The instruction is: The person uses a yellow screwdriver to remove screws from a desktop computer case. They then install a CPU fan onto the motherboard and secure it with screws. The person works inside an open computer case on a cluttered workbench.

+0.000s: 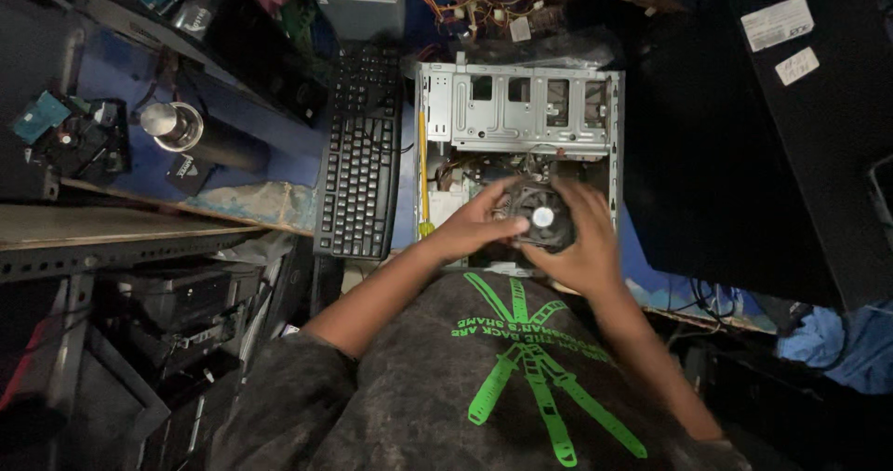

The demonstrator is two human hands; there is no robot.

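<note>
An open grey metal computer case (521,108) lies flat on the blue bench. Over its lower half sits a round black cooler fan (541,217) with a white hub. My left hand (473,225) grips the fan's left side, fingers curled over its rim. My right hand (581,240) holds the fan's right and near side. Both hands hide the board underneath. A yellow-handled screwdriver (424,169) lies along the case's left wall.
A black keyboard (361,155) lies left of the case. A tangle of coloured wires (465,6) sits behind it. A large black case panel (772,136) fills the right. A shiny metal cylinder (177,125) and loose parts rest on the left shelf.
</note>
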